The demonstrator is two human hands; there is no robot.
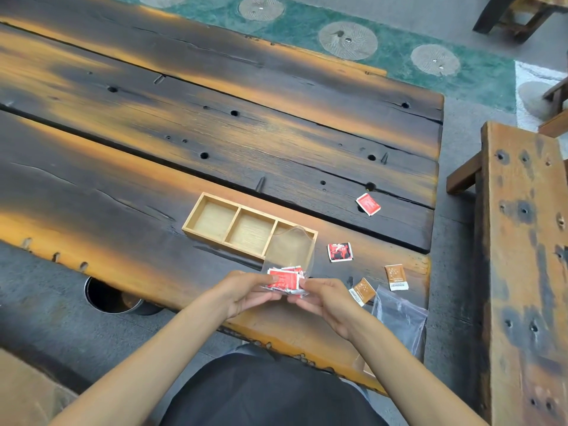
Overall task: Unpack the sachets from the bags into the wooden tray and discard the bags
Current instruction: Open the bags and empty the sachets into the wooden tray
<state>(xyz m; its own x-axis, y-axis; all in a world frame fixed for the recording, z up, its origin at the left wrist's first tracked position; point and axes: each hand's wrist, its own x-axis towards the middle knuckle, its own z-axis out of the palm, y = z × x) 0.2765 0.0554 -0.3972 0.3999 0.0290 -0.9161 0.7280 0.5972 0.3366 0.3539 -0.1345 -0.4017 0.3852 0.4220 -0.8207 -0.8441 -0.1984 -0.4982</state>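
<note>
Emptying the clear bag over the tray

A clear bag [289, 265] of red sachets [284, 279] is pinched between the left hand [246, 292] and right hand [322, 298], just in front of the wooden tray [215, 219], whose three compartments look empty. The bag's mouth should be turned over a compartment, so nothing joins the loose sachets on the tabletop [153, 167]

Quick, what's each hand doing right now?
Left hand: closed on the clear bag of red sachets.
Right hand: closed on the same bag's other side.
</note>
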